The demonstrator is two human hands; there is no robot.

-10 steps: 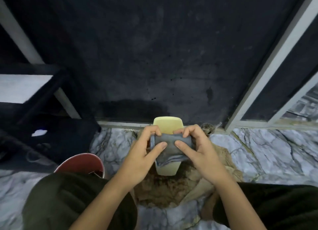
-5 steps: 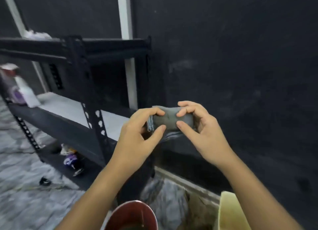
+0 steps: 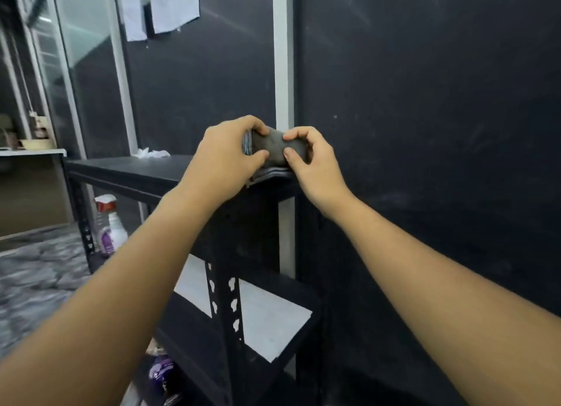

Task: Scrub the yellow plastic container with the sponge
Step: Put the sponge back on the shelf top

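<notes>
A folded grey sponge cloth [image 3: 273, 147] is held up at arm's length, just above the right corner of a black shelf top. My left hand [image 3: 226, 159] pinches its left end between thumb and fingers. My right hand [image 3: 309, 162] pinches its right end. The cloth's lower folds hang down onto the shelf corner. The yellow plastic container is out of view.
A black metal shelving rack [image 3: 224, 284] stands in front of me against a dark wall, with a white-lined lower shelf [image 3: 261, 317]. A spray bottle [image 3: 110, 226] stands on the floor at left. White cloth [image 3: 151, 153] lies on the shelf top. Purple packets [image 3: 162, 372] lie below.
The view has swung up from the floor to the rack. The yellow container and red bowl have dropped out of sight. Both hands have kept hold of the grey cloth and risen to the shelf top.
</notes>
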